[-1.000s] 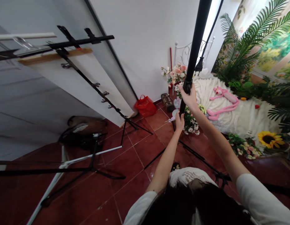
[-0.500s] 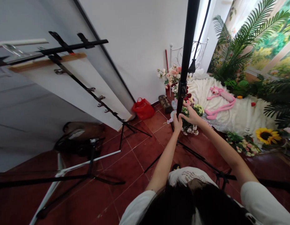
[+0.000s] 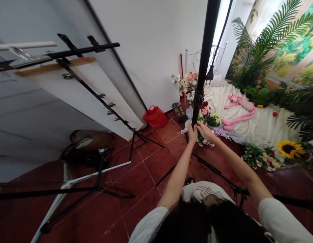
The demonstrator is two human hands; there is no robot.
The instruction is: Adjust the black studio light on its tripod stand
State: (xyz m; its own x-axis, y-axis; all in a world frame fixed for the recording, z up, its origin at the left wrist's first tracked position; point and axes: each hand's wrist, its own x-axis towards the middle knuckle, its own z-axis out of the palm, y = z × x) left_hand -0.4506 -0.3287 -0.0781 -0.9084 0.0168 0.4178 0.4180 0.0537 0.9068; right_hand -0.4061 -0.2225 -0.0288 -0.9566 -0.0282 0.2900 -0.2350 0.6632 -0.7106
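A black light stand rises tall and slightly tilted in front of me. Around its lower tube, below a dark collar, my left hand is wrapped. Just to the right, at the same height, my right hand has its fingers closed against the tube. Whether they pinch a knob there is hidden. The stand's legs spread over the floor below my hands. A black plug hangs on a cable beside the pole.
Artificial flowers crowd behind the stand, beside a white blanket with a pink plush toy. A red bag sits by the wall. At left, another black stand carries clips near a white board; white poles cross the floor.
My right hand's fingers were spread beside the pole; they have closed and come lower against it. My left hand still grips the tube. The view has shifted slightly.
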